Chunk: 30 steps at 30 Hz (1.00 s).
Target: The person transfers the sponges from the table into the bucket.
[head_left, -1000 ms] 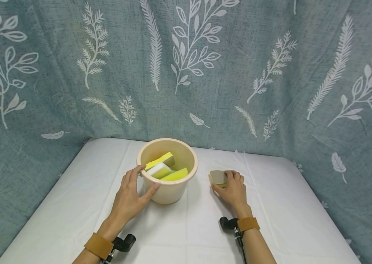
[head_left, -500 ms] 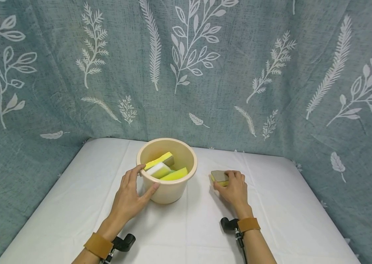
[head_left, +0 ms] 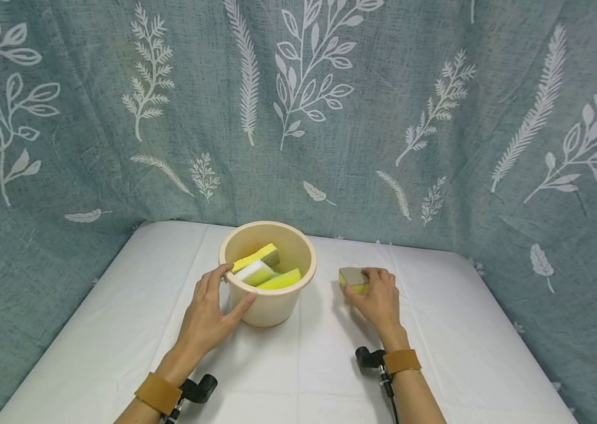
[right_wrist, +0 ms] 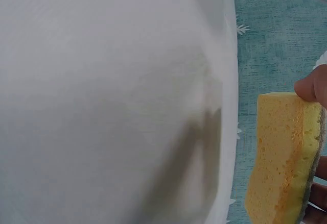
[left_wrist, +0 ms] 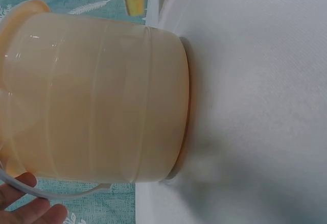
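A cream plastic bucket point(head_left: 272, 306) stands upright on the white-covered table. In it lie a yellow sponge with a grey side point(head_left: 258, 257), a white-topped sponge point(head_left: 254, 274) and a bright yellow-green sponge point(head_left: 282, 280). My left hand point(head_left: 205, 318) holds the bucket's near left rim, a finger at the edge and the thumb against the outer wall. The left wrist view shows its fingers point(left_wrist: 38, 208) by the white handle point(left_wrist: 56, 195). To the bucket's right, my right hand point(head_left: 379, 300) pinches a yellow scrub sponge point(right_wrist: 281, 157) with a grey scouring face, just above the cloth.
White cloth point(head_left: 298, 377) covers the table. A blue-green curtain point(head_left: 330, 176) with white leaf prints hangs behind and along both sides. Each wrist wears a brown strap point(head_left: 402, 360) with a small black camera point(head_left: 367, 357).
My right hand has raised the scrub sponge slightly off the cloth and shifted a little to the right. The left hand and the bucket have stayed in place.
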Each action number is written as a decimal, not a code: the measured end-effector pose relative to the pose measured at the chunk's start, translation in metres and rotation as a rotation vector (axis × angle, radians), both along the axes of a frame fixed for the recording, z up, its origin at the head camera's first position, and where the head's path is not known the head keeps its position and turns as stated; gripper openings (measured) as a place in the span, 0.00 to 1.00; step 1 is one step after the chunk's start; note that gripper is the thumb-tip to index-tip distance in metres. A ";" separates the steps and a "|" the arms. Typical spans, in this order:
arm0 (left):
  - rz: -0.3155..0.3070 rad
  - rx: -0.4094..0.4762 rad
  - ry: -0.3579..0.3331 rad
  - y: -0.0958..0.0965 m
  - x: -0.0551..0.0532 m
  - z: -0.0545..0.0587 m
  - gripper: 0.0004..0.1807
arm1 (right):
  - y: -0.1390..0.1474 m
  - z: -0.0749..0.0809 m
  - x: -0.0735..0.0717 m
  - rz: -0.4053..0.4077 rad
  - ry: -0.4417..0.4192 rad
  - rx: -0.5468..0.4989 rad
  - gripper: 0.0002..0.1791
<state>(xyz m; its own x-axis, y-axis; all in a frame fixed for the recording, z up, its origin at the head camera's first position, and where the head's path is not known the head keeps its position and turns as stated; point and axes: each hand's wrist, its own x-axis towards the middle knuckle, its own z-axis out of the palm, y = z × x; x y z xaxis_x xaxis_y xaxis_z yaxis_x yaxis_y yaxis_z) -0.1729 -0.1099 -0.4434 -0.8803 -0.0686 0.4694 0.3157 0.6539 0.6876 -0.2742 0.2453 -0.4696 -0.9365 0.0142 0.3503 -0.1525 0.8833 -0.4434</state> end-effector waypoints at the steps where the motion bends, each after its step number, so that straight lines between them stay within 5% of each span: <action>1: 0.001 0.002 0.001 0.000 0.000 0.000 0.42 | 0.000 0.002 0.000 0.002 0.012 -0.003 0.35; 13: 0.001 0.004 -0.002 0.000 -0.001 -0.001 0.42 | -0.008 0.020 0.004 0.036 0.093 -0.037 0.34; 30: -0.004 0.002 -0.006 0.000 0.000 0.000 0.43 | -0.029 0.057 0.018 0.127 0.312 -0.042 0.33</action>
